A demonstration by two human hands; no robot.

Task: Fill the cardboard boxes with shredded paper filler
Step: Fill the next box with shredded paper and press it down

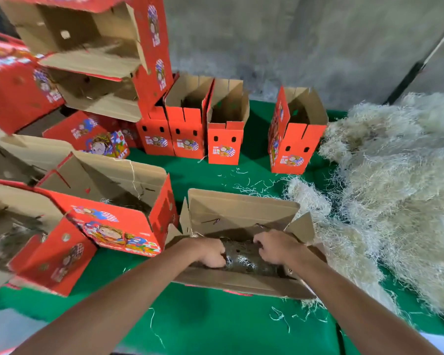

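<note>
Low in the middle of the frame, your open cardboard box sits on the green table, some shredded paper filler inside. Your left hand and right hand reach in, fingers curled into the shreds. Rightward lies the filler heap; red boxes stand behind.
</note>
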